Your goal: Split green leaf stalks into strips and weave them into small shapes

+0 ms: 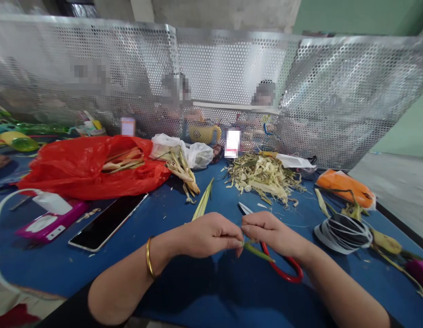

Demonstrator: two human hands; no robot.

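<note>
My left hand [214,237], with a gold bangle on the wrist, is closed in a pinch over the middle of the blue table. A narrow green strip of husk [260,252] comes out at its fingertips and slants down to the right. My right hand [271,231] meets it, fingers pressed together at the same spot; what lies inside its pinch is partly hidden. Beneath the right hand are scissors with red handles [289,278], blades pointing away and apparently resting on the table. Beyond my left hand lies a long pale-green husk leaf [203,200].
A heap of shredded husk [266,177] lies ahead. To the left are a red plastic bag [71,164] with dried husks, a phone [109,222] and a magenta power strip [54,223]. A coil of white cord [343,233] sits right. A perforated metal screen [228,59] stands behind, people beyond it.
</note>
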